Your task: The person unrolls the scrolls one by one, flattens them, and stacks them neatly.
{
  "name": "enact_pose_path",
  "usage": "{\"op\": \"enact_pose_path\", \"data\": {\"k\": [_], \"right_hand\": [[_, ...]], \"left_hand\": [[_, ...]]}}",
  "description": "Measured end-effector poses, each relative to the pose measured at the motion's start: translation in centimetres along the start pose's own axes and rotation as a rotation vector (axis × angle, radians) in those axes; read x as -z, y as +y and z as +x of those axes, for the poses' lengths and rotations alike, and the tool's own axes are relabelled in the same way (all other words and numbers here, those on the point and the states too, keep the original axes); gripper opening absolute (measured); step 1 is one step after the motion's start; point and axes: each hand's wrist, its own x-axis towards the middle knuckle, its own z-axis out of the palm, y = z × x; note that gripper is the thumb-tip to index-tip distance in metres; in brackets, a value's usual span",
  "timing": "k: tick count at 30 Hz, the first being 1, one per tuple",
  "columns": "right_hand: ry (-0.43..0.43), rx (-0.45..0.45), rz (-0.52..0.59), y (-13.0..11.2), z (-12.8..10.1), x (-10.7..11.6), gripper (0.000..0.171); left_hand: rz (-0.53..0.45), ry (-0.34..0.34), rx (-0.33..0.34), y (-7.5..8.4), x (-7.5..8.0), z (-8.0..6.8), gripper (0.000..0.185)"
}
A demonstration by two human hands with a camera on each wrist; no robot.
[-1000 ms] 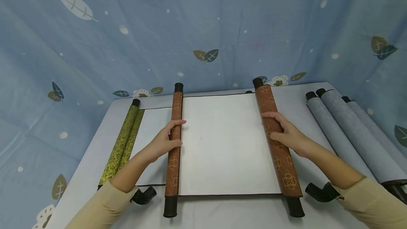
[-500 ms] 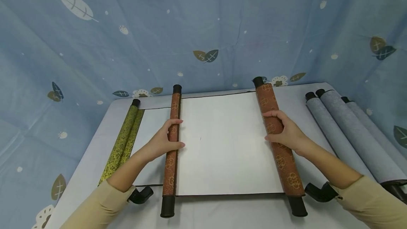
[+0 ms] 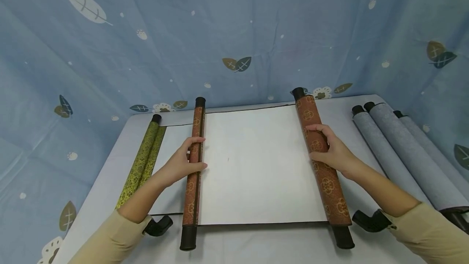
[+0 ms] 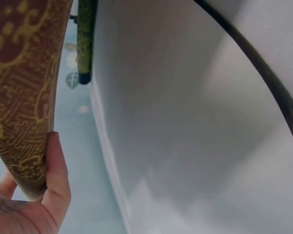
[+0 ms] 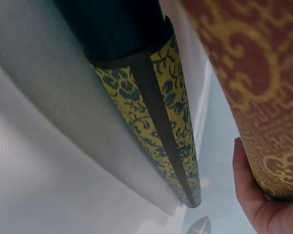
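Over a counter (image 3: 271, 244), a brown scroll (image 3: 261, 162) stretches at centre, left hand (image 3: 180, 164) clamped round its nine o'clock roller (image 3: 196, 152), right hand (image 3: 336, 152) round its three o'clock roller (image 3: 318, 145); uneven pulling could skew the sheet (image 3: 253, 182).

We are seeing a curtained-off work nook, room type unclear: blue leaf-printed cloth (image 3: 234, 23) is hanging behind the white table's (image 3: 234, 245) far edge and corners.
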Motion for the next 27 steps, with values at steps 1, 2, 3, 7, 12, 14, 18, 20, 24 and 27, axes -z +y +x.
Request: {"op": "enact_pose_path", "data": {"k": [1,2,3,7,12,14,18,20,24,27], "right_hand": [[-0.003,0.008,0.003,0.0,0.0,0.1,0.074],[-0.006,0.015,0.005,0.0,0.0,0.2,0.074],[-0.010,0.017,0.011,0.0,0.0,0.2,0.075],[-0.029,0.011,0.037,0.2,0.1,0.5,0.077],[-0.078,0.017,0.079,0.3,0.2,0.9,0.072],[-0.099,0.015,0.086,0.2,0.1,1.0,0.067],[-0.101,0.001,0.041,0.0,0.1,0.9,0.059],[-0.074,-0.023,-0.006,-0.1,0.2,0.7,0.056],[-0.013,-0.097,-0.065,-0.3,0.0,0.0,0.068],[0.007,-0.112,-0.076,-0.5,-0.1,-0.3,0.077]], "left_hand": [[0.001,0.001,0.000,-0.1,0.1,0.0,0.070],[0.003,0.003,-0.003,-0.2,0.1,-0.1,0.070],[0.005,0.006,-0.007,-0.2,0.2,-0.1,0.070],[-0.005,0.010,-0.031,-0.4,0.5,-0.3,0.069],[-0.025,0.009,-0.054,-0.7,0.7,-0.4,0.066],[-0.028,0.006,-0.051,-0.8,0.8,-0.3,0.065],[-0.039,0.004,-0.040,-0.9,0.9,-0.3,0.063],[-0.045,0.008,-0.037,-0.8,1.0,-0.3,0.062],[-0.008,0.023,-0.039,-0.9,1.0,-0.4,0.060],[0.023,0.047,-0.025,-1.1,1.0,-0.6,0.065]]}}
